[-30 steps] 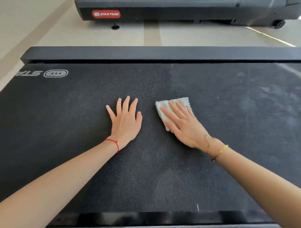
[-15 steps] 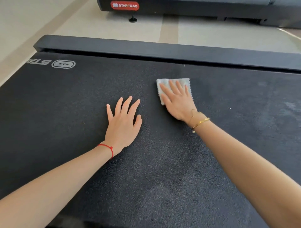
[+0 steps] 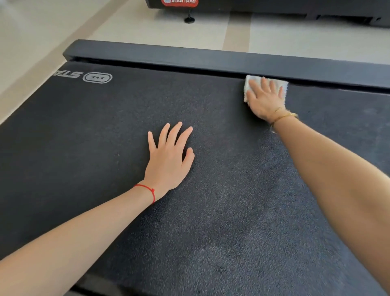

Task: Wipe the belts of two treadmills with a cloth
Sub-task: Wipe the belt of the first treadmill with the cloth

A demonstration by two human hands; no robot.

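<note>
A black textured treadmill belt (image 3: 84, 148) fills most of the view, with a white logo (image 3: 97, 77) near its far left corner. My right hand (image 3: 264, 99) presses flat, fingers straight, on a small white cloth (image 3: 251, 81) at the belt's far edge, right against the side rail (image 3: 190, 57). My left hand (image 3: 168, 158) rests flat on the middle of the belt with fingers spread, holding nothing. A red string sits on the left wrist, gold bracelets on the right.
Beyond the rail lies pale tiled floor (image 3: 126, 25). A second treadmill (image 3: 274, 6) with a red brand plate (image 3: 179, 2) stands at the top, resting on a small black foot (image 3: 189, 19).
My right hand has slid the cloth away from me, from the middle of the belt to its far edge by the rail. My left hand stays planted on the belt.
</note>
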